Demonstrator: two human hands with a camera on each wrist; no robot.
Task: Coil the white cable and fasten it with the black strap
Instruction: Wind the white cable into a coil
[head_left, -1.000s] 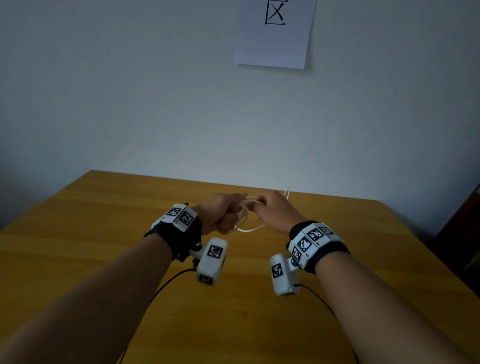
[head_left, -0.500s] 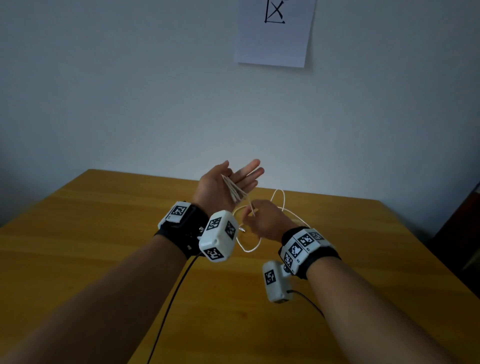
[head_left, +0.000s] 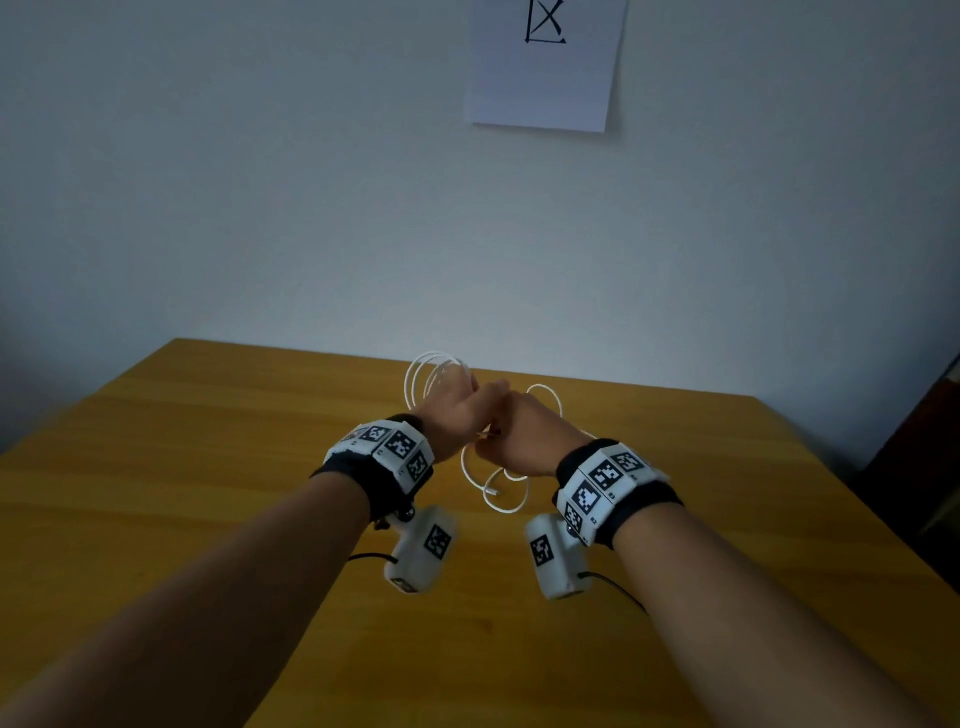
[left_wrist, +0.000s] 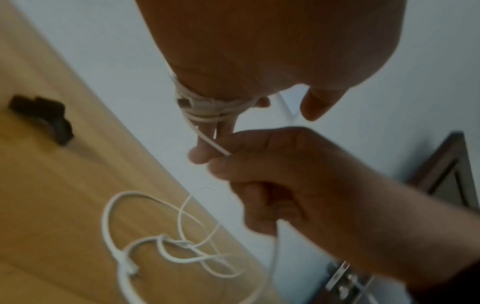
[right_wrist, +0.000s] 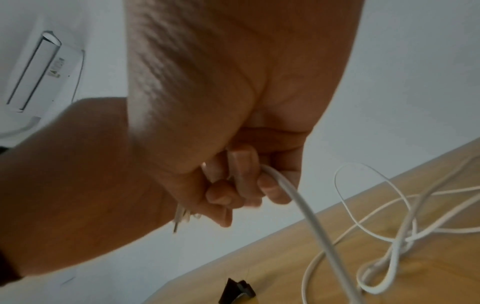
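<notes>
The white cable (head_left: 436, 358) is wound in several loops round the fingers of my left hand (head_left: 452, 410), held above the wooden table (head_left: 208, 467). In the left wrist view the coil (left_wrist: 205, 108) crosses fingers that lie fairly straight, with the thumb apart. My right hand (head_left: 519, 441) touches the left one and grips the cable's free run (right_wrist: 306, 209) in curled fingers. The rest of the cable lies in loose loops (left_wrist: 168, 246) on the table under the hands. The black strap (left_wrist: 44, 117) lies on the table apart from both hands and also shows at the bottom of the right wrist view (right_wrist: 237, 292).
A white wall stands just behind the table's far edge, with a paper sheet (head_left: 545, 67) stuck on it. Dark furniture (head_left: 924, 441) stands off the table's right side. Black leads hang from the wrist cameras over the near table.
My left hand was a fist, then opened palm-up with the strands across it, and now is turned back-up with more loops round it. The right hand came up against it.
</notes>
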